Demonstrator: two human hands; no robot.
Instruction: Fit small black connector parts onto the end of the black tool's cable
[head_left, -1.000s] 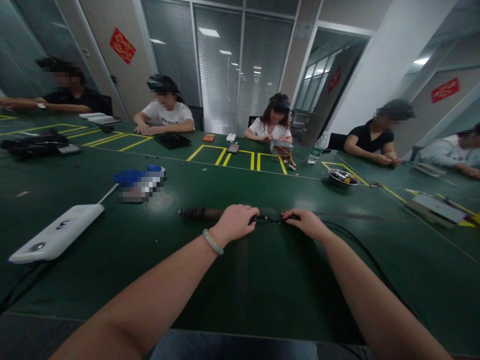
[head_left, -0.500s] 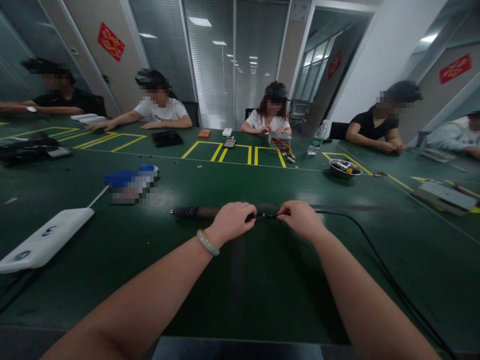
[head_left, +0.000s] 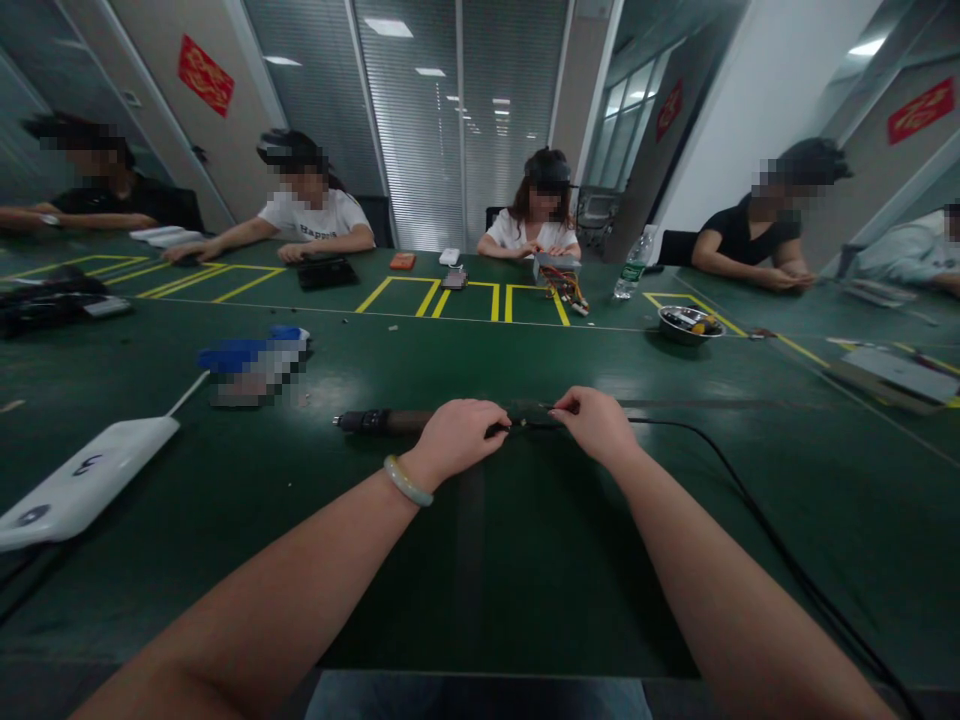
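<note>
A dark, pen-shaped electric screwdriver [head_left: 401, 423] lies across the green table, its metal tip pointing left. My left hand [head_left: 461, 435], with a pale bangle at the wrist, is closed around its rear end. A black cable [head_left: 675, 423] runs from that end, passes by my right hand and curves down to the lower right. A small light-coloured spot shows on the cable between my hands. My right hand [head_left: 596, 425] is closed in a pinch just above the cable; what sits between thumb and forefinger is too small to make out.
A white power bank [head_left: 97, 480] with a cord lies at the left, near a blue-and-pale pixelated object [head_left: 259, 360]. A metal bowl [head_left: 690, 325] of small parts, a water bottle [head_left: 634, 265] and a box with coloured wires [head_left: 556, 268] stand farther off. Several people sit opposite.
My right fingertips have risen slightly off the cable. My left hand stays on the electric screwdriver. The whole view has shifted a little.
</note>
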